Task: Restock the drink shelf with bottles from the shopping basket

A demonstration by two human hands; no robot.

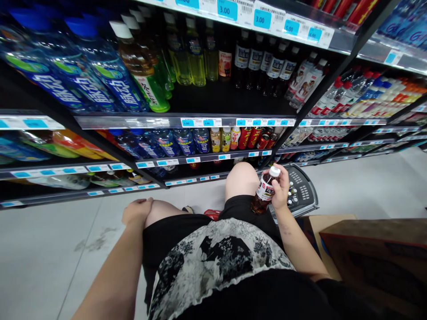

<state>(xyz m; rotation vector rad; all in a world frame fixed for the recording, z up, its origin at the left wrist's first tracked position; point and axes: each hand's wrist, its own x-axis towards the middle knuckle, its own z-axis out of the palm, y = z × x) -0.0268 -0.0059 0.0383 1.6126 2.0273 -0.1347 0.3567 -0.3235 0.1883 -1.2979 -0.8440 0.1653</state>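
We have the bottle (264,191) in our right hand (282,189), in front of the right side of our lap, beside the right knee (240,180); the thumb comes round the near side and the fingers curl behind, so the grip is closed about its upper part, just below the white cap (275,171); the label (266,189) shows towards us and the dark drink shows beneath it. The bottle leans a little, cap end up; whether its base touches our shorts (242,206) we cannot tell.

To hold it well, we would judge a firm, even wrap better than a hard squeeze, since plastic like this may give; a hold lower down would steady the weight; with the thumb off the print, the label would read more easily.

Our left hand (137,211) rests on the left knee (163,211), fingers bent over it, holding nothing that we can see; how tightly they press together we cannot tell; it is free to support the base. The basket (315,195) sits just beyond the bottle, with bottles inside; any swing that way should be small, to avoid knocking its rim.
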